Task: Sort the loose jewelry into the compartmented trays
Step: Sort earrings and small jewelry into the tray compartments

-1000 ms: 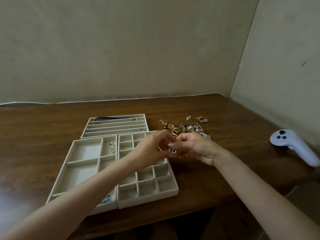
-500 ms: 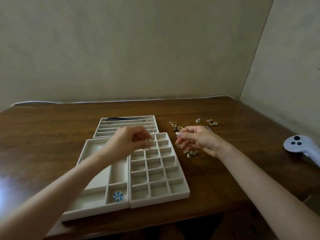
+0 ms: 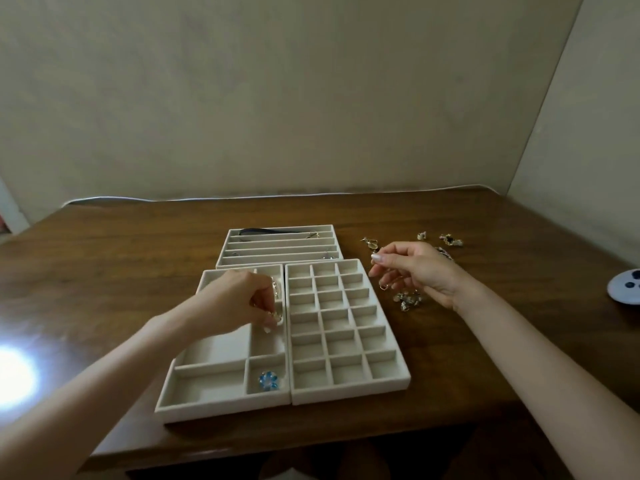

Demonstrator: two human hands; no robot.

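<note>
Three cream trays lie on the wooden table: a left tray with large compartments, a grid tray beside it, and a long-slot tray behind. My left hand pinches a small gold piece low over the left tray's right column. My right hand hovers right of the grid tray, fingers curled, a small gold earring at its lower fingertips. Loose jewelry lies under that hand, with more pieces farther back. A blue flower jewel sits in the left tray.
A black cord lies in the long-slot tray's back slot. A white controller rests at the table's right edge. Walls close in behind and on the right. Bright glare marks the table at left.
The hands have parted. My left hand carried a gold piece leftward from over the grid tray to the left tray's right column. My right hand stayed by the loose pile.
</note>
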